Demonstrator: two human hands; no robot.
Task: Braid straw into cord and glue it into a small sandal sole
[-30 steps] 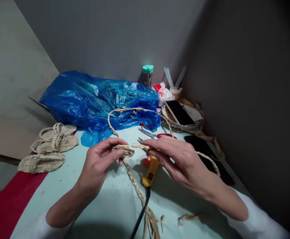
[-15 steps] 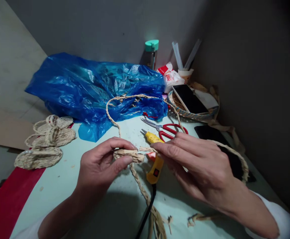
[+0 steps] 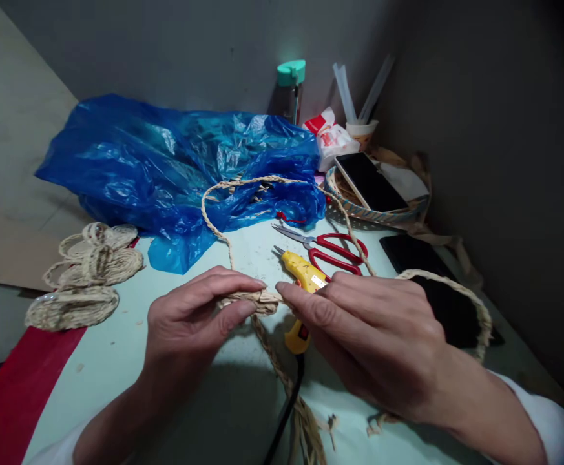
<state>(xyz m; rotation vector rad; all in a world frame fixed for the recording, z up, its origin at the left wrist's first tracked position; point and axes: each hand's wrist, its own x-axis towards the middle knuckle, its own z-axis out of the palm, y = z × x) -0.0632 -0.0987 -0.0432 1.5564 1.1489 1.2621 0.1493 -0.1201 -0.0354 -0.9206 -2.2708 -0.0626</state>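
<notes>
My left hand point(image 3: 185, 332) is closed, its thumb and fingers pinching a small folded piece of braided straw point(image 3: 267, 303). My right hand point(image 3: 383, 336) is closed on the end of a straw braid point(image 3: 446, 280), which comes out behind the knuckles and curves to the right. The held end is mostly hidden by its fingers, and its fingertips are close to the folded piece, perhaps touching it. Below the left fingers, a braid point(image 3: 274, 361) runs down to loose strands. Under the right hand lies a yellow glue gun point(image 3: 301, 268), partly covered. Red-handled scissors point(image 3: 337, 253) are just beyond.
A crumpled blue plastic bag point(image 3: 175, 161) spreads across the back, a braid loop over its front. At left sit small woven straw sandals point(image 3: 114, 265). A basket point(image 3: 407, 218) with a phone point(image 3: 371, 182) stands at back right, near a bottle point(image 3: 291, 74) and a paper cup point(image 3: 362, 132).
My right hand has moved left, bringing the braid end up to the folded straw piece, so the gap between them is now covered by fingers. The view has shifted slightly.
</notes>
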